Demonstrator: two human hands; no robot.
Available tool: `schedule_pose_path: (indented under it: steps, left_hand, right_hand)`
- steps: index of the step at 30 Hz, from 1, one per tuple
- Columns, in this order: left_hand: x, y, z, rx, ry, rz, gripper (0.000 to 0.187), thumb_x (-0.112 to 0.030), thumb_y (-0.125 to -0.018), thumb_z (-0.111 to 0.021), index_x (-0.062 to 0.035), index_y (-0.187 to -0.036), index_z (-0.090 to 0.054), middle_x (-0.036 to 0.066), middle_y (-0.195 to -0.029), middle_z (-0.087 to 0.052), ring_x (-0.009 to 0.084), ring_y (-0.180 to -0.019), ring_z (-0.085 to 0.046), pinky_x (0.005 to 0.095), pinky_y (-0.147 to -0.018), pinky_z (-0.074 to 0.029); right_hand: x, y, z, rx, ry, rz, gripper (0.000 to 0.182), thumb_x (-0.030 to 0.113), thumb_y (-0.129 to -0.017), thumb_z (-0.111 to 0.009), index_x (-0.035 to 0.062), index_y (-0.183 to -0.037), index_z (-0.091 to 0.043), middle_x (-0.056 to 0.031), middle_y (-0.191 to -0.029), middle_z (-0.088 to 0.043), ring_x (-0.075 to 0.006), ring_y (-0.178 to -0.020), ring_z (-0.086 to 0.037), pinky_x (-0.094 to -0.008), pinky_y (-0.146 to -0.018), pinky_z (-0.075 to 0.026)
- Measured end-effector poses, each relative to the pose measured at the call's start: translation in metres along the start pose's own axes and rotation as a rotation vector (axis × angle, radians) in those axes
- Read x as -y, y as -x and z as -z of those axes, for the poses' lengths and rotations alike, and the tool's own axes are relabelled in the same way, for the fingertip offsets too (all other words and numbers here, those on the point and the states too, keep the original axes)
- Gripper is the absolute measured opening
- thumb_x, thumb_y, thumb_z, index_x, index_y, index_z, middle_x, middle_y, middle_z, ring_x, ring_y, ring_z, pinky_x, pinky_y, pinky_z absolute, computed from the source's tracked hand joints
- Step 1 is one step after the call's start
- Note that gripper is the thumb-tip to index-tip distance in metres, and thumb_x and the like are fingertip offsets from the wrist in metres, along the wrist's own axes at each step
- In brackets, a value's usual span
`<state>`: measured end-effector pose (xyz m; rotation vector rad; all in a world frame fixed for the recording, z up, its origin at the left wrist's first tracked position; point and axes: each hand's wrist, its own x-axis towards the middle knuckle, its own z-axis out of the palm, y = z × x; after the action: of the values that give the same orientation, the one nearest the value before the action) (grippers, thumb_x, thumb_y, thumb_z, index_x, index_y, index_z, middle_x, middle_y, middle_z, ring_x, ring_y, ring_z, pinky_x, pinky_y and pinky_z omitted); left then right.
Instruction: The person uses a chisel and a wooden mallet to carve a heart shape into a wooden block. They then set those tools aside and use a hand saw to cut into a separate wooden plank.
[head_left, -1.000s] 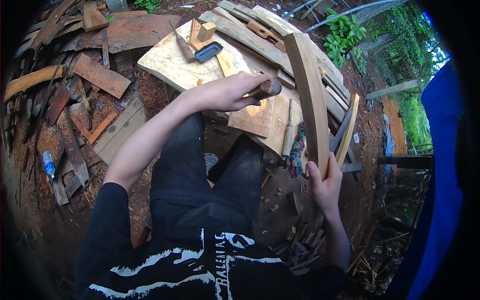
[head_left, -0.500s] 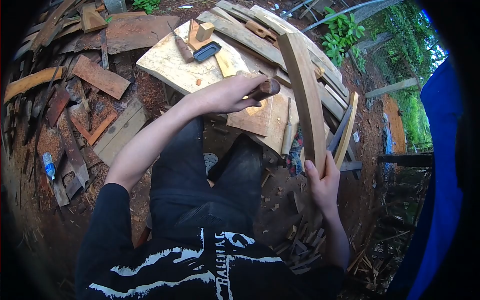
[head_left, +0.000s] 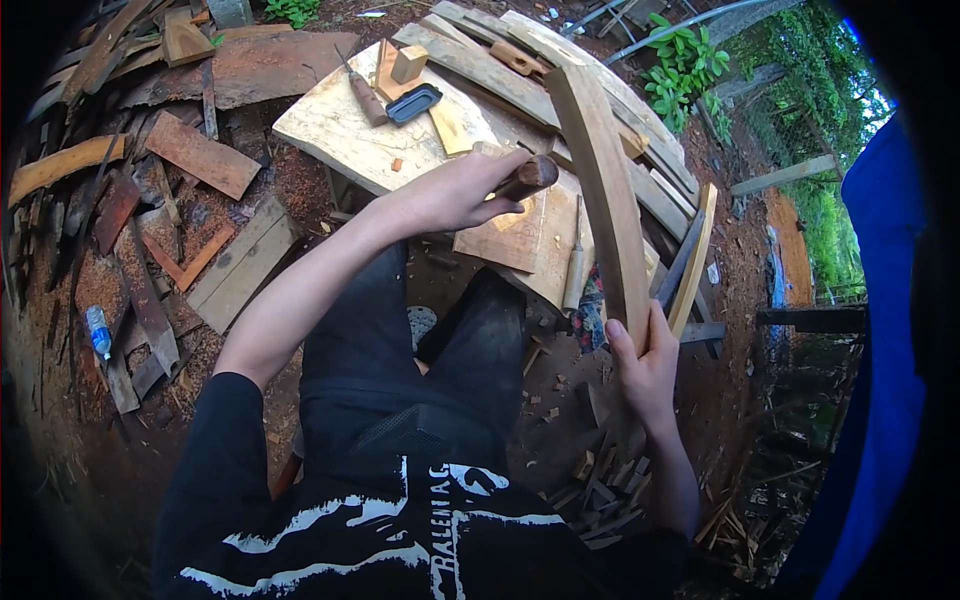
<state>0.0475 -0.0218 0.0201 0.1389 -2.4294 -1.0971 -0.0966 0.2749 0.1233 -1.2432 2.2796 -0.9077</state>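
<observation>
My left hand (head_left: 468,192) is closed around a dark brown wooden handle (head_left: 530,176), above the worktable; the tool's lower end is hidden under the hand. My right hand (head_left: 648,365) grips the near end of a long, thick wooden beam (head_left: 605,190), which is held up and reaches over the right part of the table. Below my left hand lies a flat reddish board (head_left: 503,243). A chisel (head_left: 575,265) with a pale handle rests between that board and the beam.
On the pale worktable (head_left: 325,125) are a dark-handled tool (head_left: 368,98), a black tray (head_left: 414,103) and a small wood block (head_left: 409,64). Planks (head_left: 480,75) lie along its far side. Scrap wood and a bottle (head_left: 98,332) are on the left ground; a blue tarp (head_left: 890,300) hangs right.
The far end of the beam has shifted slightly to the left, with my right hand still on it. My left hand has hardly moved.
</observation>
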Motion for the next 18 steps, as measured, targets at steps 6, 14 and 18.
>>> schedule_pose_path:
  steps: [6,14,18]
  left_hand:
    - [-0.008,0.001,0.0,0.009,0.001,0.007,0.04,-0.02,-0.098,-0.072,-0.0022,-0.125,-0.048,0.026,-0.105,-0.069,0.0472,-0.101,-0.068,0.051,-0.083,-0.053]
    - [-0.01,0.001,-0.004,-0.03,-0.014,-0.061,0.046,-0.016,-0.095,-0.075,-0.006,-0.132,-0.05,0.025,-0.106,-0.07,0.0451,-0.102,-0.069,0.0498,-0.084,-0.055]
    - [-0.012,0.002,-0.003,-0.021,-0.026,-0.076,0.046,-0.016,-0.094,-0.075,-0.0052,-0.132,-0.052,0.024,-0.104,-0.071,0.0447,-0.1,-0.07,0.0496,-0.083,-0.056]
  right_hand:
    - [-0.003,0.0,0.002,-0.105,-0.037,0.083,0.042,0.032,-0.096,-0.075,-0.004,-0.113,-0.061,-0.0097,-0.079,-0.066,-0.0152,-0.072,-0.063,-0.0318,-0.067,-0.05]
    - [0.007,-0.002,0.008,-0.133,-0.05,0.139,0.047,0.035,-0.095,-0.076,-0.004,-0.116,-0.06,-0.0079,-0.078,-0.063,-0.0139,-0.072,-0.06,-0.0309,-0.067,-0.049]
    - [0.008,-0.003,0.011,-0.127,-0.013,0.149,0.047,0.034,-0.094,-0.076,-0.0039,-0.117,-0.06,-0.0082,-0.08,-0.064,-0.0142,-0.073,-0.061,-0.0313,-0.069,-0.05]
